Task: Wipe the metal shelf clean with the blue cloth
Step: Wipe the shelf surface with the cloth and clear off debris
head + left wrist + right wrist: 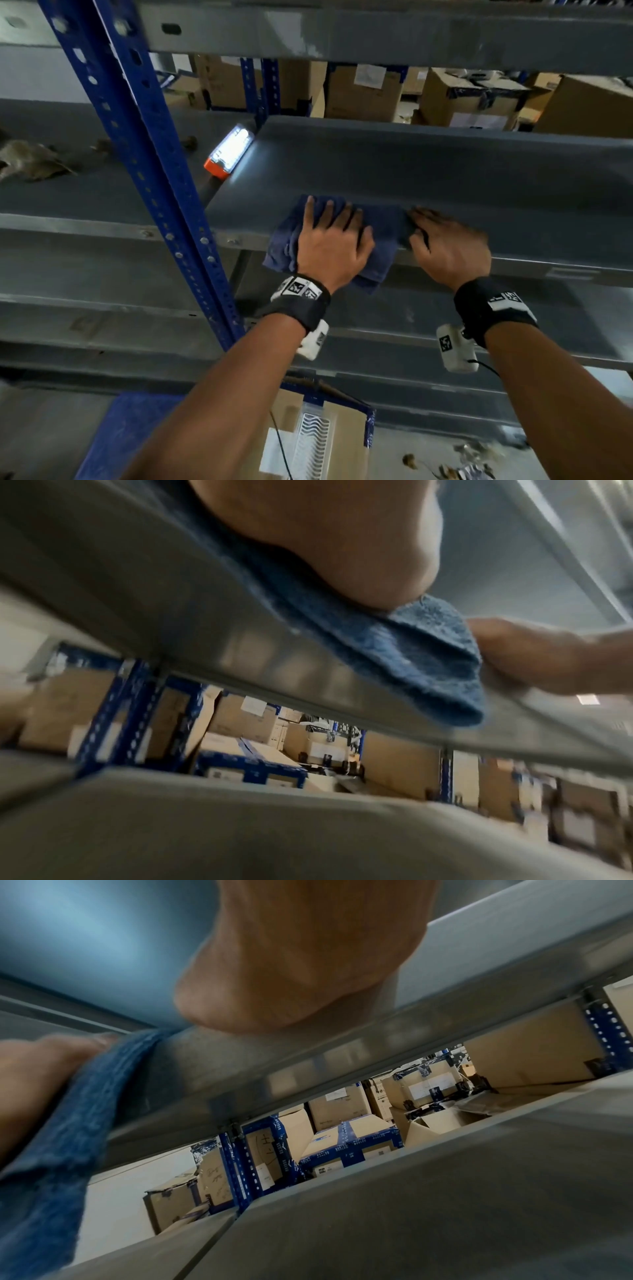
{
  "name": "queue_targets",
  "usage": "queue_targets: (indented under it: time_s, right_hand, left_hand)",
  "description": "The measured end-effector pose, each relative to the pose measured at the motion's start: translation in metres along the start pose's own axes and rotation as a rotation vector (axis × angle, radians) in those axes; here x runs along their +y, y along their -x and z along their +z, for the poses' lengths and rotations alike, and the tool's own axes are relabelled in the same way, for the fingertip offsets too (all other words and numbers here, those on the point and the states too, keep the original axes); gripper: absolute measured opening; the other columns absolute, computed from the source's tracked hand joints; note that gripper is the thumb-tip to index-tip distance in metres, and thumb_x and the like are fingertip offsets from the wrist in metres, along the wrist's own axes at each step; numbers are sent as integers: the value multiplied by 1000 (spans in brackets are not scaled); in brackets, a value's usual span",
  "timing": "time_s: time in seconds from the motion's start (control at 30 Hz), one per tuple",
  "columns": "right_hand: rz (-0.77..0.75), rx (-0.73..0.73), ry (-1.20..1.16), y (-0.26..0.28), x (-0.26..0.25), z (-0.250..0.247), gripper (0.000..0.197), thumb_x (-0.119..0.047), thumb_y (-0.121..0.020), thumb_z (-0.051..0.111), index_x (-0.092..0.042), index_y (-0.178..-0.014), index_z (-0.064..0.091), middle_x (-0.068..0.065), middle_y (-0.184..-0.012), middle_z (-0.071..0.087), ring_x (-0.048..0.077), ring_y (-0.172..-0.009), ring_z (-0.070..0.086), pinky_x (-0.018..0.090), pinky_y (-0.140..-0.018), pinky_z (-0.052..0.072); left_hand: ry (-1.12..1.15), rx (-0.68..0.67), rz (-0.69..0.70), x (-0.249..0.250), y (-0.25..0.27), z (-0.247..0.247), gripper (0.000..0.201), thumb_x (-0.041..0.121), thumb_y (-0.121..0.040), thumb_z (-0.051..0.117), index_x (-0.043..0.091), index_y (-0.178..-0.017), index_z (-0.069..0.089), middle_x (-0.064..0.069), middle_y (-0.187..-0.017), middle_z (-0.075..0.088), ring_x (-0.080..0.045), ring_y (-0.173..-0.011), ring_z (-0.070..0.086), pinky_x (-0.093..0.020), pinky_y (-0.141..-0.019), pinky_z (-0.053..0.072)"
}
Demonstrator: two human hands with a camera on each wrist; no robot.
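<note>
The blue cloth (380, 233), a soft, nubby terry rag bunched into folds, lay on the near edge of the grey metal shelf (445, 171), with its near part draped over the shelf's front lip; the left hand (330, 246) rested flat on top of it, fingers (310, 212) straight and slightly spread, pressing the fabric against the smooth painted sheet; the right hand (448, 250) sat just beside it to the right, on the cloth's right edge, blurred, so I cannot tell whether its fingers pinched the fabric or only pressed on it; in the left wrist view the cloth (428, 664) hung thick and looped over the folded steel lip; a blue perforated upright (144, 164) rose at the left; a rectangular lamp (229, 150) with an orange end glowed at the shelf's far left corner; brown cardboard boxes (462, 99) stood far behind the shelving.
</note>
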State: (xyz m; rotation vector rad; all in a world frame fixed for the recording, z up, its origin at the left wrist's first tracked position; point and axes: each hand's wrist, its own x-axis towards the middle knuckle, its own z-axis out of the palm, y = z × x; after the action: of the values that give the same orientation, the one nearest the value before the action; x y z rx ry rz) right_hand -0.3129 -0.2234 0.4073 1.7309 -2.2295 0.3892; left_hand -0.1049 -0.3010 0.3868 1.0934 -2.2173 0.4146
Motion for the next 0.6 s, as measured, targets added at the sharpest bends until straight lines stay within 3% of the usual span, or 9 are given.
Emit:
queue_targets:
  time_s: [0.07,0.17,0.27,0.37,0.43,0.53,0.6]
  right_hand:
    - [3,-7,-10,1,1,-1,51,-44,-95,31,-41,-144,44,-15,-150,48,16,-128,56,37,-92,53]
    - [7,-13,-15,1,1,-2,55,-44,-93,28,-41,-146,43,-16,-152,45,15,-129,55,38,-93,54]
    - [-8,-35,-15,-1,0,-1,57,-44,-93,27,-37,-147,44,-13,-154,42,14,-136,48,38,-101,46]
    - [-13,-54,-25,-3,1,-3,57,-46,-93,28,-35,-147,44,-9,-154,43,18,-136,49,39,-103,45]
    - [-35,-81,-30,-2,4,-5,55,-47,-93,28,-33,-144,46,-7,-151,48,22,-128,56,38,-97,48]
    - [-50,-81,-87,3,16,-12,40,-44,-93,35,-28,-122,58,-2,-127,65,27,-103,65,34,-79,50]
    - [-60,-72,-111,8,39,-15,35,-41,-93,36,-26,-116,59,0,-120,67,28,-98,65,34,-77,49]
  left_hand:
    - [-48,-17,41,-19,2,2,52,49,-100,35,20,-131,66,-1,-136,64,-31,-131,54,-55,-117,24]
    - [-104,-19,-22,-64,10,1,51,48,-101,33,24,-133,65,1,-138,63,-27,-131,56,-49,-113,33]
    - [-124,-4,-77,-72,15,-1,50,43,-103,30,23,-129,68,0,-135,65,-26,-129,58,-46,-112,35]
    - [-81,43,-98,-41,10,2,45,36,-103,35,20,-124,71,-4,-131,68,-27,-126,60,-46,-111,37]
    - [-40,52,-70,-6,6,6,42,34,-102,38,19,-121,73,-4,-129,69,-28,-124,61,-45,-106,42]
    - [24,29,-68,52,-6,11,42,36,-101,39,19,-118,74,-4,-126,71,-26,-122,62,-43,-98,47]
    - [17,-5,-41,77,-11,14,44,38,-103,36,20,-119,73,-3,-126,70,-25,-122,62,-42,-97,47]
